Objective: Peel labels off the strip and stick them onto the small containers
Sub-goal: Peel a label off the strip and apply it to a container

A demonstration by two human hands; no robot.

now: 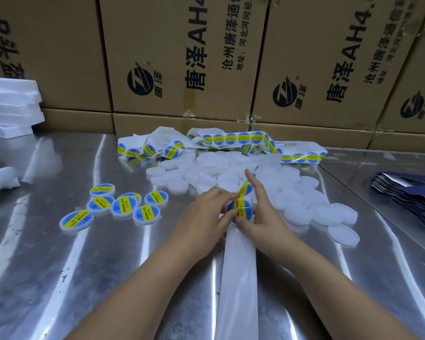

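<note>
While the left hand (206,212) pinches a round label (242,209) on the white strip (238,266), the right hand (261,215) rests a thumb there, its grip unclear. Probably flimsy and sticky (lift its edge).

On our steel table (59,278) lie labelled containers (124,206) (clustered left), plain white ones (292,192), a label strip (231,138) and blue pouches (412,200).

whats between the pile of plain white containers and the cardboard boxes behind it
In the head view, the coiled label strip lies there on the metal table.
</note>
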